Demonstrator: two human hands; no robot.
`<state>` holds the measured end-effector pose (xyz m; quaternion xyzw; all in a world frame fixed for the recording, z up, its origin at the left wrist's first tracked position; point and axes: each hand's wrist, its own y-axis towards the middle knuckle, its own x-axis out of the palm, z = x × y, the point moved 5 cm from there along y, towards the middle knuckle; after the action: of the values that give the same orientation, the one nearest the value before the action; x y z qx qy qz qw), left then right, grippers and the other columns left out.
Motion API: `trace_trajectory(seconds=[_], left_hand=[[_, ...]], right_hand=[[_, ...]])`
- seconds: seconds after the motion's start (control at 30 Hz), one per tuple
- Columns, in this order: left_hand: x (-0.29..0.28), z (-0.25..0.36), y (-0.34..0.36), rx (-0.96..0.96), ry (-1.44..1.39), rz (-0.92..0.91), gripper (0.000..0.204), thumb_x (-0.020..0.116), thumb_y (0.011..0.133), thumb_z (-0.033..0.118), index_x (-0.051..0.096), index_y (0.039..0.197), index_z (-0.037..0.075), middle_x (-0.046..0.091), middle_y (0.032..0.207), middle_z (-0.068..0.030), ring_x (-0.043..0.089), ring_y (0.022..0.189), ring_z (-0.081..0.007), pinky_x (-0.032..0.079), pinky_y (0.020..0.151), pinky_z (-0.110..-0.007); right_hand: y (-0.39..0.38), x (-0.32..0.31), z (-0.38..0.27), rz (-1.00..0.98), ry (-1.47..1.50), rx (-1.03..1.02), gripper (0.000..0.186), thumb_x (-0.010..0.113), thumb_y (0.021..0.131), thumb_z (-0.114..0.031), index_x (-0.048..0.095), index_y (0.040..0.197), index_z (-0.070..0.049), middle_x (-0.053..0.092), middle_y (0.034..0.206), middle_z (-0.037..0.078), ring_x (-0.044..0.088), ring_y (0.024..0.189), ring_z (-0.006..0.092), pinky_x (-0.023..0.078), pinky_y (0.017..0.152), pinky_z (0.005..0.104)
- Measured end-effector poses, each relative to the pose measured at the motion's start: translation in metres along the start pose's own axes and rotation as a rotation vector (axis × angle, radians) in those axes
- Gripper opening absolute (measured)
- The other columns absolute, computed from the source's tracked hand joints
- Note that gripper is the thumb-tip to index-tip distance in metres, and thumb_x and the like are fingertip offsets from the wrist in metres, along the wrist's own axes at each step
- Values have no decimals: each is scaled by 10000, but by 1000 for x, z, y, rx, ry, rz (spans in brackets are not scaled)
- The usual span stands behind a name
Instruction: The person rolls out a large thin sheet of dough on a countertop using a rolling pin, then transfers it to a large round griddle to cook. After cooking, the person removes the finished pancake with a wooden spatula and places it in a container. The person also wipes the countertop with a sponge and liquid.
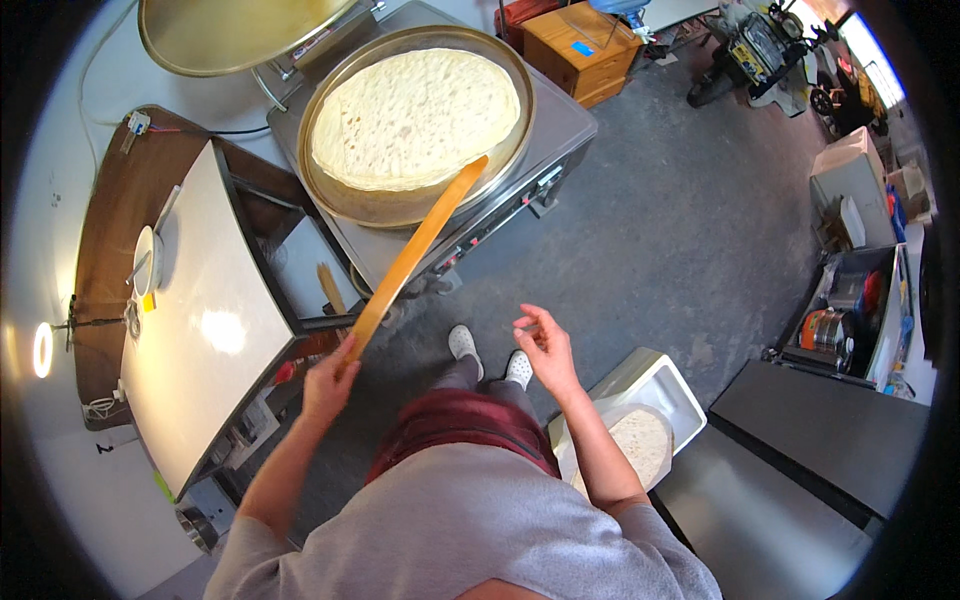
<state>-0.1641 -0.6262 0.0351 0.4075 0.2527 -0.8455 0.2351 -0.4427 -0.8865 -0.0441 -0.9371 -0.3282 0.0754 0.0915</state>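
Note:
A long flat wooden spatula (415, 250) is gripped at its lower end by my left hand (329, 383), its tip lying at the front right edge of a large round pale flatbread (410, 115). The flatbread rests inside a round metal griddle pan (522, 110) on a grey steel cooking unit (564, 118). My right hand (543, 345) hangs in the air right of the spatula, fingers loosely curled and apart, holding nothing. Below it to the right, another flatbread (637, 448) lies in a white plastic bin (686, 402).
A raised round lid (210, 35) stands behind left. A white worktop (190, 380) with bowl (148, 265) is at left. A wooden cabinet (575, 55), scooter (740, 60) and shelving (840, 320) line the back and right, above grey steel surfaces (820, 440). Grey floor (680, 230) lies between.

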Motion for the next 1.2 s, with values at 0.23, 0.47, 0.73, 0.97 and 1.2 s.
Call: trace_trajectory(seconds=[0.23, 0.47, 0.73, 0.97, 1.2], left_hand=[[119, 97, 122, -98, -308, 256, 600, 695, 884, 209, 435, 1421, 149, 685, 1037, -220, 668, 934, -423, 522, 799, -462], [108, 143, 246, 310, 8, 406, 469, 676, 871, 226, 509, 1239, -11, 513, 1209, -225, 471, 1166, -437, 388, 1017, -474], [34, 143, 430, 85, -948, -4, 859, 448, 976, 617, 206, 1561, 36, 275, 1577, -226, 275, 1461, -350, 267, 1181, -457], [-18, 10, 415, -270, -1520, 2, 680, 550, 974, 467, 370, 1486, 57, 486, 1459, -142, 471, 1337, -318, 379, 1119, -467], [-22, -21, 406, -458, -1197, 247, 445, 645, 850, 3, 544, 1282, 35, 645, 1210, -137, 644, 1078, -268, 555, 844, -383]], right_hand=[[26, 84, 34, -78, 291, 231, 517, 602, 998, -354, 472, 1388, -40, 627, 1105, 59, 580, 957, 127, 473, 859, 286], [63, 137, 32, -220, 814, 392, 384, 538, 1035, -280, 427, 1347, -86, 617, 952, 65, 621, 773, 160, 547, 721, 322], [80, 154, -23, -161, 332, 138, 159, 498, 1029, -135, 420, 1131, -41, 509, 636, 25, 504, 484, 90, 411, 403, 252], [66, 168, -11, -272, -118, 33, 231, 576, 971, -127, 423, 1090, -1, 605, 687, 260, 618, 648, 456, 483, 548, 514], [45, 146, 7, -223, 468, 310, 197, 498, 1019, -81, 431, 1194, -21, 520, 729, 24, 509, 493, 80, 474, 445, 245]])
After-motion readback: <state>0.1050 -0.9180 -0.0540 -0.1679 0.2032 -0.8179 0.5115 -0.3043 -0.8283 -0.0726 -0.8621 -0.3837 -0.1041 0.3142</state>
